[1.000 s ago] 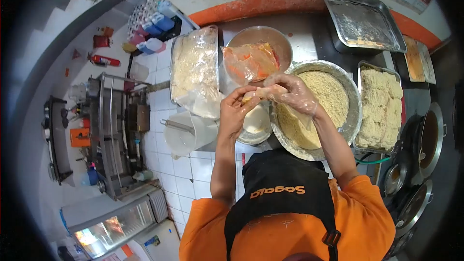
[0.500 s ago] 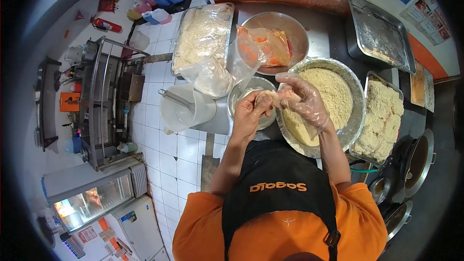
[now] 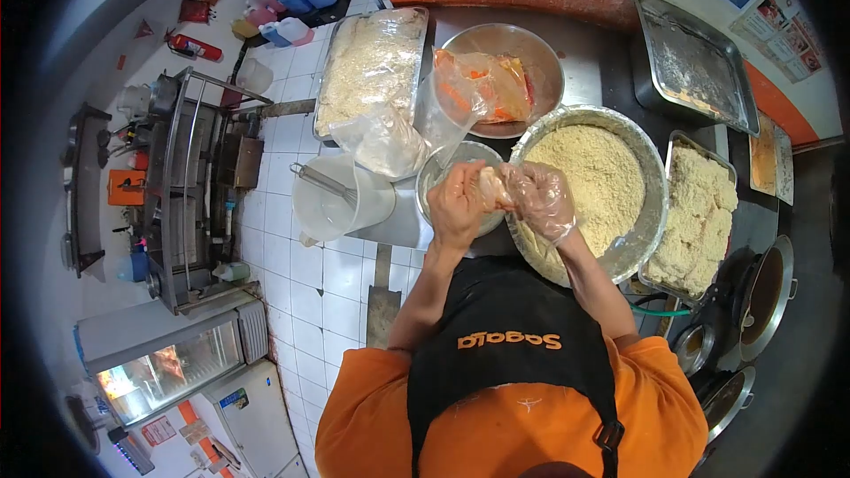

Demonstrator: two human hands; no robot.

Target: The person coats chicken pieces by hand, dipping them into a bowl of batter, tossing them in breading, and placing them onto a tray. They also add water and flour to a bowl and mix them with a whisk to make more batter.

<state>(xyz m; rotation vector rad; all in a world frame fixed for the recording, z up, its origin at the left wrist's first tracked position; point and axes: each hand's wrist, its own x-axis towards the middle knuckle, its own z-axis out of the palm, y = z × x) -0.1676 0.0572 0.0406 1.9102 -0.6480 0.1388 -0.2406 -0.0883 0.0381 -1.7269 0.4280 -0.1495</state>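
Note:
A small pale-pink piece of raw chicken [image 3: 493,188] is held between my two hands. My bare left hand [image 3: 455,204] pinches its left side, fingers closed. My right hand [image 3: 542,200], in a clear plastic glove, closes on its right side. Both hands are above a small metal bowl [image 3: 431,179], which they partly hide. Just right of them stands a large metal bowl [image 3: 656,179] of pale yellow crumbly coating [image 3: 591,168].
A clear pitcher [image 3: 376,210] with a whisk [image 3: 326,182] stands left. Behind are a plastic-covered tray [image 3: 372,62] and a metal bowl [image 3: 551,66] holding plastic packets. Coated pieces [image 3: 693,217] fill a tray at right, near a deep pan [image 3: 695,57] and woks [image 3: 768,296].
My right hand has moved slightly left and its fingers have closed in on the chicken. My left hand has turned a little, and the hands are closer together.

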